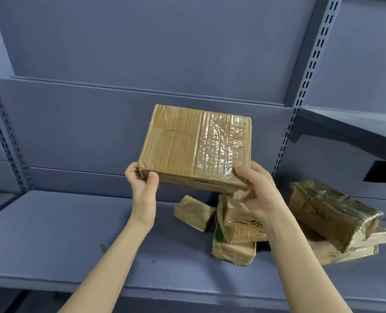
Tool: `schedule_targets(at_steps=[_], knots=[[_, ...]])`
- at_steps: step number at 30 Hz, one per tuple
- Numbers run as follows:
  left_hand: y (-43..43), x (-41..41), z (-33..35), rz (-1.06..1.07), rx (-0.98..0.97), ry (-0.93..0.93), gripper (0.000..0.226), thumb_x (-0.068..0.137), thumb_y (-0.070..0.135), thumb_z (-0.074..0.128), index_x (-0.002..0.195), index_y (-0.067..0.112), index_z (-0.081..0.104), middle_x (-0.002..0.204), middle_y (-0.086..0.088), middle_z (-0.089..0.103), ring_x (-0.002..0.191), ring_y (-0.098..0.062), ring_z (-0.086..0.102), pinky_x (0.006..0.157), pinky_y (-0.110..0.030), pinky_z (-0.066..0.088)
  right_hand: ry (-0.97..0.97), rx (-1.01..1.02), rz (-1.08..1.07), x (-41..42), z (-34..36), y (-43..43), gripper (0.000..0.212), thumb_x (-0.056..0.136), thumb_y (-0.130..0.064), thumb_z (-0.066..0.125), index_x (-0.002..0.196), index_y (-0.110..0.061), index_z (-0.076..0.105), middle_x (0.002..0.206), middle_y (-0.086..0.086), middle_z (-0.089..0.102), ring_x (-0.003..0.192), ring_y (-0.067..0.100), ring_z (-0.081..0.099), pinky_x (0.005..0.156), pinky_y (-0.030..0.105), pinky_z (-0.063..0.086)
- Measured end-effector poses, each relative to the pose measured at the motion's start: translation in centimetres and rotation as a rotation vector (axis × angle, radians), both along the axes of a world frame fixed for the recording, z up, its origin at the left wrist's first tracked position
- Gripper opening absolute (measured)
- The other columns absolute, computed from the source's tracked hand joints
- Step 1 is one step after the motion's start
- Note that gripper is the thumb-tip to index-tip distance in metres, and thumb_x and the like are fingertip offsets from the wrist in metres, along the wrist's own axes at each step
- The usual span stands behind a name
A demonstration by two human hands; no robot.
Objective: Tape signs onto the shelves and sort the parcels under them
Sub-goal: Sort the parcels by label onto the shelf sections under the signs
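The flat cardboard parcel is off the shelf, held in the air in front of the blue back panel by both hands at its near edge. The left hand grips the near left corner, its fingers curled round the end and the thumb on the near side face. The right hand grips the near right corner, thumb on the taped top face and the other fingers bent beneath. The parcel's long axis runs left to right between the two hands, and its broad top face tilts toward the camera, the far edge higher. The shelf lies below it: the bare stretch is down and to the left, nearer the left hand, while the heap of parcels sits directly under and beyond the right hand. That heap includes a small taped parcel, a printed parcel resting on a lower one, and a long shiny-taped parcel tilted at the far right. The printed parcel carries dark lettering and a round mark, too blurred to read; a dark smudge of print on the held parcel's near side is equally illegible. No sign shows on any shelf in view, so where this parcel belongs cannot be judged.
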State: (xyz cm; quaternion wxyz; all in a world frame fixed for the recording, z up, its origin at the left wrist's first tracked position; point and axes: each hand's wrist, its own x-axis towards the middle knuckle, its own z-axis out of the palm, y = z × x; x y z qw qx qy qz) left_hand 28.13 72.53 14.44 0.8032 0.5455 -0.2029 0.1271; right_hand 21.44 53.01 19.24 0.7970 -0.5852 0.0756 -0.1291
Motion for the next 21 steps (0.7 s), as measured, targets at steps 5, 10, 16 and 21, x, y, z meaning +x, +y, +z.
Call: schedule_targets(at_steps=[5, 10, 16, 21], knots=[[3.4, 1.1, 1.1, -0.084, 0.195, 0.064, 0.041, 0.07, 0.057, 0.043, 0.104, 0.035, 0.038, 0.108, 0.014, 0.046, 0.102, -0.008, 0.043, 0.098, -0.035, 0.034, 0.046, -0.021, 0.028, 1.6, 0.1, 0.8, 0.072, 0.064, -0.016, 0.076, 0.129, -0.019, 0.046, 0.107, 0.003, 0.064, 0.084, 0.023, 0.062, 0.069, 0.043, 0.053], [4.4, 2.0, 3.6, -0.043, 0.536, 0.304, 0.045, 0.098, 0.044, 0.03, 0.14, 0.03, 0.022, 0.128, 0.011, 0.038, 0.115, -0.01, 0.042, 0.1, -0.037, 0.036, -0.048, -0.326, -0.105, 3.0, 1.1, 1.9, 0.094, 0.056, -0.03, 0.082, 0.137, -0.026, 0.035, 0.13, 0.001, 0.055, 0.109, 0.022, 0.059, 0.077, 0.038, 0.053], [4.4, 0.5, 6.1, -0.341, 0.123, 0.532, 0.029, 0.095, 0.047, 0.04, 0.118, 0.03, 0.049, 0.111, -0.007, 0.063, 0.105, -0.028, 0.06, 0.089, -0.053, 0.044, -0.488, -1.078, -0.344, 3.1, -0.7, 4.7, 0.104, 0.051, -0.034, 0.074, 0.142, -0.023, 0.025, 0.131, -0.008, 0.024, 0.125, 0.009, 0.02, 0.105, 0.028, 0.024], [5.1, 0.6, 5.5, -0.532, -0.076, 0.653, 0.063, 0.069, 0.057, 0.054, 0.12, 0.021, 0.06, 0.101, -0.005, 0.072, 0.084, -0.026, 0.071, 0.062, -0.042, 0.057, -0.943, -1.454, -0.392, 3.7, -3.7, 4.6, 0.094, 0.054, -0.014, 0.077, 0.134, -0.026, 0.028, 0.135, 0.011, 0.028, 0.122, 0.039, 0.028, 0.11, 0.034, 0.021]])
